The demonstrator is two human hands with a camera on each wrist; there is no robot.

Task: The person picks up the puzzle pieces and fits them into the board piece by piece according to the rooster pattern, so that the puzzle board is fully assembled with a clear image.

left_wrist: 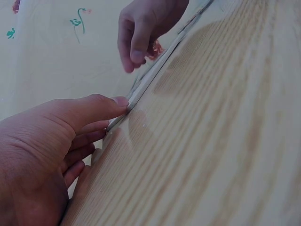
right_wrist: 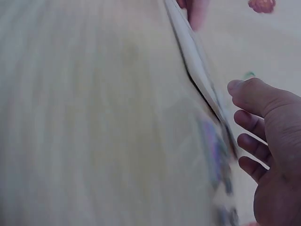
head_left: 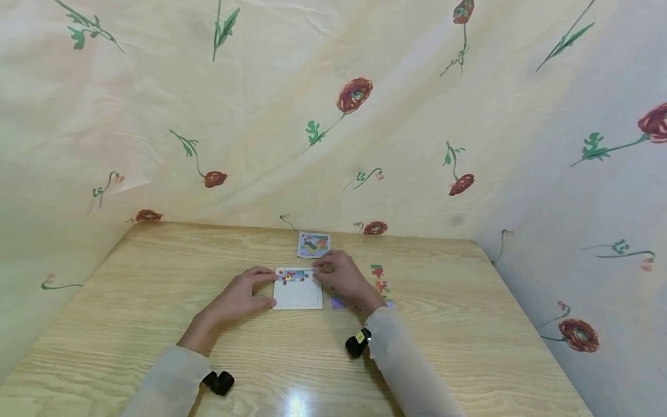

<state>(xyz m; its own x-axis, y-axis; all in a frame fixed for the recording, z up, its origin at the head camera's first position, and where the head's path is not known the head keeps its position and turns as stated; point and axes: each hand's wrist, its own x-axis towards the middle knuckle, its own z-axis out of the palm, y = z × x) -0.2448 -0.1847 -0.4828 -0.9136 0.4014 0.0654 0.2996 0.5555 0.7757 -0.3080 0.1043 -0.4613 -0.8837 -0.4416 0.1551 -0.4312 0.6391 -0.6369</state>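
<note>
tray: white puzzle tray (head_left: 298,295) flat on wooden table (head_left: 130,301), centred between both hands
left hand (head_left: 241,296): thumb and fingertips brace tray's left edge, fingers near straight
right hand (head_left: 341,277): nearer the pieces, fingertips curled on piece row (head_left: 294,276) at tray's top edge; grip cannot tell
loose pieces (head_left: 379,279): just right of right hand

The right wrist view is blurred, smearing the loose puzzle pieces (right_wrist: 216,160); the card's (head_left: 314,244) picture is too small to read.

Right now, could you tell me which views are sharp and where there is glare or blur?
Head view: sharp, with a glare spot on the table near the bottom edge. Left wrist view: the left hand and the tray edge are fairly clear. Right wrist view: washed out and blurred; the right hand is readable, the loose pieces are smeared.
</note>
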